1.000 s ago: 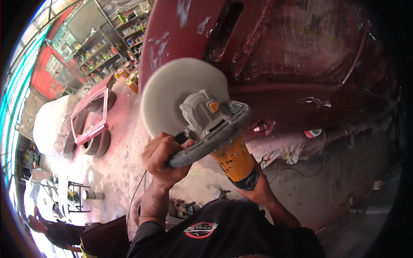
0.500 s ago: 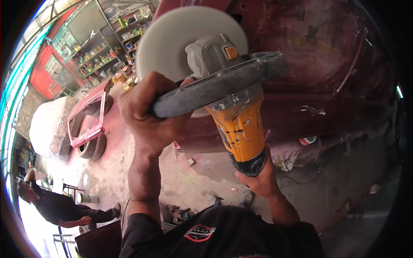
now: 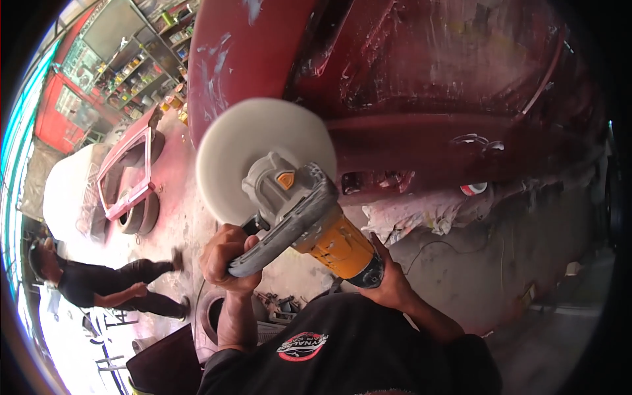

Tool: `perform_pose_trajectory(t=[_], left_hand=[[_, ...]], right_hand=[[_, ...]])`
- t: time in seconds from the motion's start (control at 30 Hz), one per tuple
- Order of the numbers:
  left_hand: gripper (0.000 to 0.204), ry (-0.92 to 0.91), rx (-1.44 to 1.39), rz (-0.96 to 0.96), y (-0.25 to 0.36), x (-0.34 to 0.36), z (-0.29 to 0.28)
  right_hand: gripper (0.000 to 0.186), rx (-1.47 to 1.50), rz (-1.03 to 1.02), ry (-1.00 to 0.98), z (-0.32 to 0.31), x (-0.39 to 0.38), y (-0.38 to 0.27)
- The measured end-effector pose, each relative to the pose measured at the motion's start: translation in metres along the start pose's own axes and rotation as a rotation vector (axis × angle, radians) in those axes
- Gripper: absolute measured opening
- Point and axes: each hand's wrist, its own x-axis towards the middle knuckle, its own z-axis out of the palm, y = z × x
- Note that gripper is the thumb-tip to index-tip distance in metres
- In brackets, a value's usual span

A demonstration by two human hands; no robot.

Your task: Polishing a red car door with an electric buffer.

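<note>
I hold a yellow and black power polisher [image 3: 341,249] in front of my chest, over the floor beside a dark red car [image 3: 247,62]. Its round off-white pad [image 3: 220,155] looks smooth and blurred, as if spinning, and overlaps the car's lower edge in view; contact cannot be made out. My left hand [image 3: 229,258] is wrapped round the end of the dusty grey loop handle [image 3: 280,230]. At the black rear end of the body, my right hand [image 3: 390,280] grips the tool, its fingers partly hidden. Pale smears mark the car's paint.
At the left, a person [image 3: 108,283] in dark clothes stands near bright light. A pink-red car door frame [image 3: 128,174] leans by tyres [image 3: 141,214], beside a white covered shape [image 3: 72,191]. Shelves [image 3: 141,79] hold cans. Crumpled sheeting [image 3: 401,220] and a cable [image 3: 447,243] lie below the car.
The polisher has come down and left, closer to my body, and is tilted more. More of the red car shows above it. The person at the left has shifted stance, arm lowered.
</note>
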Motion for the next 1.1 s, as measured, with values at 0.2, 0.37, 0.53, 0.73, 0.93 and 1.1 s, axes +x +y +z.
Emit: perform_pose_trajectory(t=[0.2, 0.37, 0.53, 0.73, 0.93, 1.1], left_hand=[[0.026, -0.052, 0.006, -0.059, -0.005, -0.029, -0.017], [0.029, 0.016, 0.02, -0.051, -0.001, -0.013, -0.017], [0.03, 0.023, 0.05, 0.047, 0.001, 0.032, -0.016], [0.026, 0.037, -0.05, 0.116, -0.003, 0.068, -0.008], [0.03, 0.116, -0.144, -0.021, -0.015, 0.012, -0.01], [0.029, 0.155, -0.195, -0.126, -0.03, -0.043, -0.021]], right_hand=[[0.112, -0.075, 0.032, -0.065, 0.004, -0.003, 0.003], [0.112, -0.035, 0.003, -0.074, 0.004, 0.002, -0.01], [0.111, -0.043, -0.067, 0.006, 0.003, 0.015, -0.033], [0.106, -0.062, -0.255, 0.101, -0.005, 0.028, -0.057], [0.108, 0.004, 0.03, 0.058, -0.004, 0.005, -0.057], [0.109, -0.272, -0.013, 0.008, 0.002, -0.008, -0.057]])
